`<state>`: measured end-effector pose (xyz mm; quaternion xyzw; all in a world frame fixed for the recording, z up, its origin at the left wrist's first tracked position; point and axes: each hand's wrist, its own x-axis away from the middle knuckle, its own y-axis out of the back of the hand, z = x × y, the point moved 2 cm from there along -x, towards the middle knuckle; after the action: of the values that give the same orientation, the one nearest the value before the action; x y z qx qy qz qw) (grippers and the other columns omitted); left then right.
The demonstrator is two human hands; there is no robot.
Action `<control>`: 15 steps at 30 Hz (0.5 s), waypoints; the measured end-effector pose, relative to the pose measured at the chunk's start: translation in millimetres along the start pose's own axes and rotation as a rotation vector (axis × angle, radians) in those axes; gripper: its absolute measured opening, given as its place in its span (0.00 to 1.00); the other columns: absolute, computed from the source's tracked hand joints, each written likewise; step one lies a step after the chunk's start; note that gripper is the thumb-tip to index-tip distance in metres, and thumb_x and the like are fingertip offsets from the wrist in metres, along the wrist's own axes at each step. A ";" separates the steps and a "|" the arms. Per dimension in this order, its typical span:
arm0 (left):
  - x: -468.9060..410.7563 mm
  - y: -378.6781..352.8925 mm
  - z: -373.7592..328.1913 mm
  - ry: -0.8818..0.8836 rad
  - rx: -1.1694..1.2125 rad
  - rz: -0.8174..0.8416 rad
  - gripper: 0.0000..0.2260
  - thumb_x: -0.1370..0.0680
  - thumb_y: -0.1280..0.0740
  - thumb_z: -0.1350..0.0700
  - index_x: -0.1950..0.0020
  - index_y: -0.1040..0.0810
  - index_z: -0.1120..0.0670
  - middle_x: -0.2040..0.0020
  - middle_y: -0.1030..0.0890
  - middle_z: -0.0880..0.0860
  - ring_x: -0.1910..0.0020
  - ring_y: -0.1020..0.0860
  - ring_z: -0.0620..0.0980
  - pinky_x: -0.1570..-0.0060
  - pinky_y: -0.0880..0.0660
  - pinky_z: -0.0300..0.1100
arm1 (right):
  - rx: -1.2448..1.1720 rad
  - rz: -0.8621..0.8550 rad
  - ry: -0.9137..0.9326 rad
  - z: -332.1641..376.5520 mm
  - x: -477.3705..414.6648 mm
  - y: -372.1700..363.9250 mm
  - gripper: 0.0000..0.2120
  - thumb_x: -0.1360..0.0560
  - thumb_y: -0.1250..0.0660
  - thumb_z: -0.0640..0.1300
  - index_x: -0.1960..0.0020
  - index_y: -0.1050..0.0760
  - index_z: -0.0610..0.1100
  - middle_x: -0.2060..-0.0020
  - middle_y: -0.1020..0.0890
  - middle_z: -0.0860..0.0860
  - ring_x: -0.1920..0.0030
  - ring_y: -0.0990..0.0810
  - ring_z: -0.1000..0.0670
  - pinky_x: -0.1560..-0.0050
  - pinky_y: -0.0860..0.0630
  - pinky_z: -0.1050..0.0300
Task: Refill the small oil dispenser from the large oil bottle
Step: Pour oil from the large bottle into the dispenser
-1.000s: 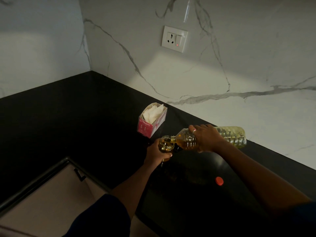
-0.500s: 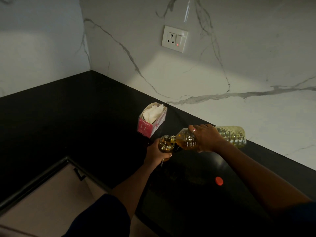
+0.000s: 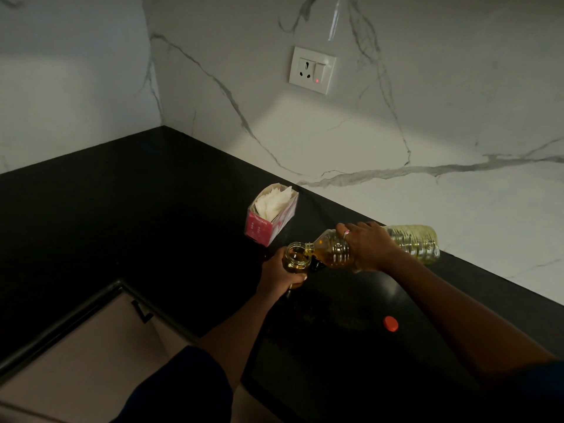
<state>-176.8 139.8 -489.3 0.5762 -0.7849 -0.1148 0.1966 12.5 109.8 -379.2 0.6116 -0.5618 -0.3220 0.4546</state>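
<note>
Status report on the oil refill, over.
Left hand grips small oil dispenser, mouth open. Right hand holds large oil bottle tipped, neck at dispenser's rim. Red cap and tissue box sit apart, nothing blocking.

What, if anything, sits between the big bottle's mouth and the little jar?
Nothing visible. The large oil bottle, in the right hand, has its mouth at the open rim of the small dispenser; the red cap lies aside.

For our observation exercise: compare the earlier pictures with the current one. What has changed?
Nothing visibly changed. The right hand still grips the tilted large oil bottle, its neck at the small dispenser gripped by the left hand; the red cap lies where it was.
</note>
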 end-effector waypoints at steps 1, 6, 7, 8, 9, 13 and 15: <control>-0.1 -0.1 0.2 0.003 -0.001 0.001 0.35 0.36 0.23 0.57 0.31 0.33 0.52 0.36 0.26 0.52 0.35 0.29 0.51 0.39 0.30 0.43 | 0.001 0.001 -0.001 0.1 0.0 0.0 0.49 0.41 0.23 0.56 0.29 0.45 0.46 0.35 0.28 0.46 0.37 0.28 0.45 0.36 0.33 0.47; -0.8 -0.5 1.0 0.017 -0.001 -0.003 0.35 0.36 0.23 0.57 0.32 0.33 0.52 0.36 0.26 0.52 0.35 0.29 0.51 0.40 0.30 0.43 | 0.007 0.000 -0.002 0.0 0.9 -0.3 0.49 0.41 0.23 0.57 0.29 0.45 0.46 0.35 0.28 0.46 0.37 0.28 0.45 0.36 0.33 0.47; -0.7 -0.5 1.1 0.016 -0.003 -0.002 0.35 0.36 0.23 0.57 0.32 0.33 0.52 0.36 0.26 0.52 0.35 0.29 0.51 0.40 0.30 0.42 | 0.006 -0.001 -0.002 0.0 1.0 -0.2 0.49 0.41 0.23 0.57 0.29 0.45 0.46 0.36 0.28 0.46 0.37 0.28 0.45 0.36 0.33 0.47; -0.9 -0.5 0.9 0.015 -0.003 -0.002 0.35 0.36 0.23 0.57 0.32 0.33 0.52 0.36 0.26 0.53 0.35 0.29 0.51 0.40 0.30 0.42 | 0.006 -0.002 -0.002 0.1 1.0 0.0 0.49 0.41 0.23 0.56 0.29 0.45 0.46 0.36 0.28 0.46 0.37 0.28 0.45 0.37 0.33 0.47; -0.9 -0.5 0.9 0.017 -0.002 -0.001 0.35 0.36 0.23 0.57 0.32 0.33 0.52 0.36 0.26 0.53 0.35 0.29 0.51 0.40 0.30 0.43 | 0.006 -0.002 -0.002 0.2 1.0 0.4 0.49 0.41 0.23 0.56 0.29 0.45 0.46 0.36 0.28 0.46 0.37 0.28 0.45 0.37 0.33 0.47; -0.3 -0.3 0.0 0.028 -0.003 0.006 0.35 0.35 0.23 0.57 0.31 0.34 0.52 0.35 0.27 0.53 0.34 0.30 0.51 0.39 0.30 0.44 | 0.000 0.002 -0.002 0.6 0.9 1.1 0.49 0.41 0.23 0.56 0.29 0.45 0.46 0.35 0.28 0.46 0.37 0.28 0.45 0.36 0.34 0.46; 0.1 0.2 0.0 0.017 0.005 0.007 0.35 0.35 0.23 0.58 0.31 0.33 0.52 0.35 0.27 0.52 0.34 0.30 0.51 0.38 0.30 0.44 | -0.002 0.005 -0.002 0.5 1.0 1.3 0.49 0.41 0.23 0.55 0.29 0.45 0.45 0.35 0.28 0.46 0.36 0.29 0.44 0.35 0.33 0.46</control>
<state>-177.0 139.7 -489.2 0.5748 -0.7856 -0.1075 0.2023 11.6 108.8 -378.1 0.6094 -0.5635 -0.3219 0.4556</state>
